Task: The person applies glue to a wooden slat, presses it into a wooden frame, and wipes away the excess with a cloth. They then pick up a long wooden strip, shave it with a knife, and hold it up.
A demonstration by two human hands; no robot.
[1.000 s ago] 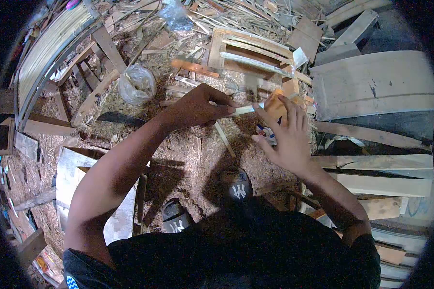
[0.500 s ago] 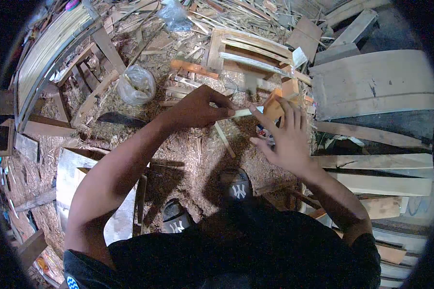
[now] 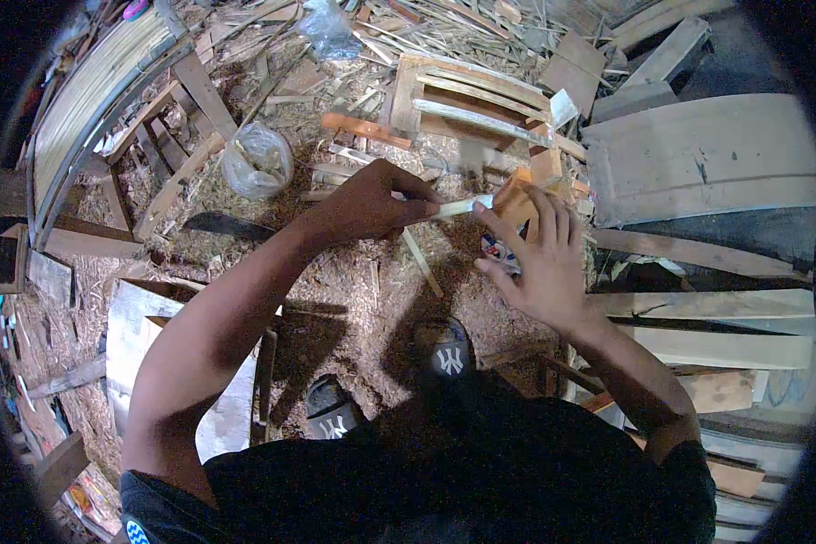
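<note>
My left hand [image 3: 392,207] is closed in a pinch on a short, thin wood strip [image 3: 455,209], pale with a whitish far end. The strip points right, towards my right hand [image 3: 548,272]. That hand is open, its fingers spread and the index fingertip at or just beside the strip's end; contact is hard to tell. Just behind the right fingers is an orange-brown wooden block or box [image 3: 514,201]. A small printed item [image 3: 499,249], partly hidden, shows between the right thumb and index finger. Below the left hand, a second narrow strip [image 3: 422,263] lies slanted.
A slatted wooden frame [image 3: 480,100] and an orange-brown board [image 3: 365,130] lie ahead. A clear plastic bag [image 3: 258,161] sits to the left. Boards [image 3: 707,163] are stacked at right. A whitish wooden box [image 3: 136,335] stands beside my left arm. Shavings cover the floor [image 3: 372,317].
My right hand has shifted slightly right and down, its index fingertip sliding lower, so more of the strip's whitish end shows. My left hand keeps its pinch almost in place.
</note>
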